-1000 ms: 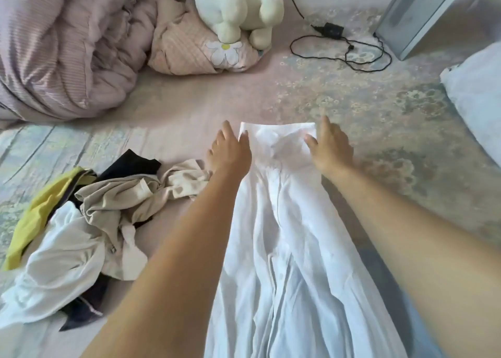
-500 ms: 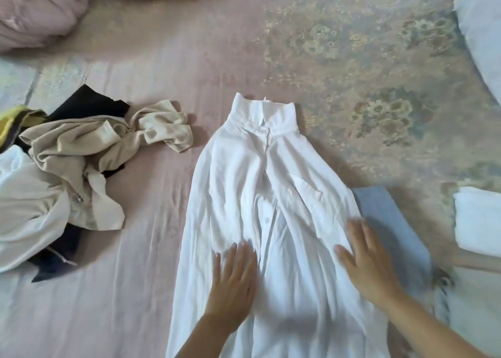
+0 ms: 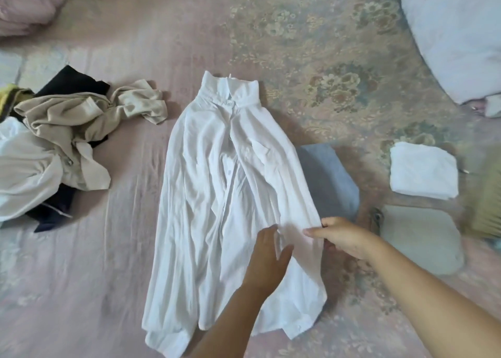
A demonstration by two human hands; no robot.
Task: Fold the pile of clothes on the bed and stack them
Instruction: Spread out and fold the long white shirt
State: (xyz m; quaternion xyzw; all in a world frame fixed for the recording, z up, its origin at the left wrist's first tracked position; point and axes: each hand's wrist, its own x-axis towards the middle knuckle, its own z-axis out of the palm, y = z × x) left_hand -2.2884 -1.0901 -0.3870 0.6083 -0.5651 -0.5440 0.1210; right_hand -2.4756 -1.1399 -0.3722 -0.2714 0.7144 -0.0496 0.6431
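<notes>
No writing, label or brand can be read anywhere. No numbers or signs show on any cloth

white shirt (image 3: 217, 195) laid flat, unfolded pile (image 3: 62, 146) left

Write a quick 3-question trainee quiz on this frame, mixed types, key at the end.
1. True or false: the white shirt lies front up on the bed, collar away from the person.
2. Multiple choice: what does the right hand grip? A) the grey folded cloth B) the shirt's right-side edge C) the pillow
3. Fill in: the unfolded pile lies to the shirt's ____.

Key
1. True; its buttons show.
2. B; the left hand lies on the shirt beside it, fingers fairly straight.
3. Left; the folded white cloth lies to the right.
</notes>
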